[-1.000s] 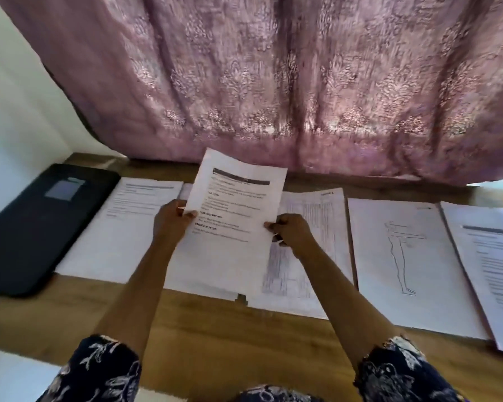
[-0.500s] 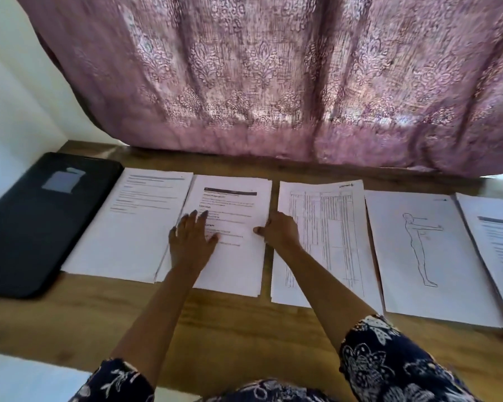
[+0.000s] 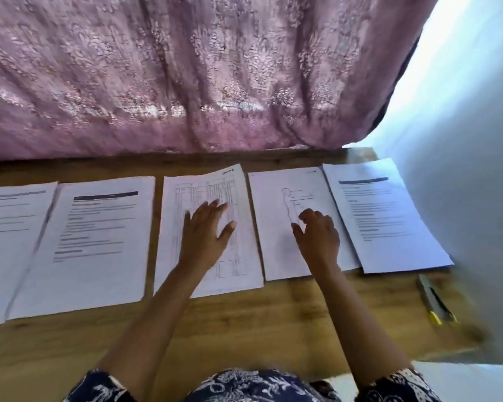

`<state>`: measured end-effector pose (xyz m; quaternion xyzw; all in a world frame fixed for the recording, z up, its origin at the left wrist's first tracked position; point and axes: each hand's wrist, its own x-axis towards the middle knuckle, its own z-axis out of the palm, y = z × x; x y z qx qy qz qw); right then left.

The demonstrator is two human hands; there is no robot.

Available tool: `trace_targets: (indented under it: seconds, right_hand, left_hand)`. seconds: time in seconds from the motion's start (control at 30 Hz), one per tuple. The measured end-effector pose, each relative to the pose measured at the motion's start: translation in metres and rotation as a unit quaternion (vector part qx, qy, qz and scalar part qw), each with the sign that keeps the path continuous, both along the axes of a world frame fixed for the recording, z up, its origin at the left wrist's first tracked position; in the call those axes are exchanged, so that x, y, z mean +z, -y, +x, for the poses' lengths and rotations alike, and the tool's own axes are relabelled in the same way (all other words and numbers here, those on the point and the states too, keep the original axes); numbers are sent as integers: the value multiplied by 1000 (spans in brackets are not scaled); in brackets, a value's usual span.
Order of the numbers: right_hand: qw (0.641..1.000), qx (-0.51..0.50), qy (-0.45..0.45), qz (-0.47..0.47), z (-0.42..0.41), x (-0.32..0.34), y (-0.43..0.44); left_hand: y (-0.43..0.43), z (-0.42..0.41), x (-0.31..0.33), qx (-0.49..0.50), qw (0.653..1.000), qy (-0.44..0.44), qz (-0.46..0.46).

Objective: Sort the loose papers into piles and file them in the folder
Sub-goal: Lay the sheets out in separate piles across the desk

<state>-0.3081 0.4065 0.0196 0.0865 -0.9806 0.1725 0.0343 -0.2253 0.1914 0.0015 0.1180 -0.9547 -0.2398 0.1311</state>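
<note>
- Left hand (image 3: 205,230) is laid flat, fingers spread, on the tabulated sheet (image 3: 172,242)
- At its 3 o'clock, right hand (image 3: 317,236) is held loosely curled over the body-outline sheet (image 3: 273,227)

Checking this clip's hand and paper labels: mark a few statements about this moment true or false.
1. The left hand is spread over the grid sheet. True.
2. The right hand holds a pen. False: it holds nothing and is over the figure sheet; the pen lies on the table, further right.
3. The figure sheet lies between the grid sheet and a text sheet. True.
4. One sheet is lifted in the air. False: all the sheets lie on the table.
</note>
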Motion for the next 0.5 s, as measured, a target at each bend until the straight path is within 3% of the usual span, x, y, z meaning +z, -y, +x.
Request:
trace_targets:
  seconds: [0.1,0.2,0.4,0.5]
  right_hand:
    - [995,-57,-4,86,-28,-2,-67]
    - [992,-56,23,110,-44,-5,-101]
    - [993,7,35,109,-52,-4,-119]
    - [994,27,-20,102,-58,1,-124]
  left_hand:
    - [-83,-43,0,-101,993,29,53]
    - [-143,-78,-2,-144,987,42,55]
    - [-191,-112,-20,-118,992,27,48]
    - [-202,-119,-22,-93,994,14,56]
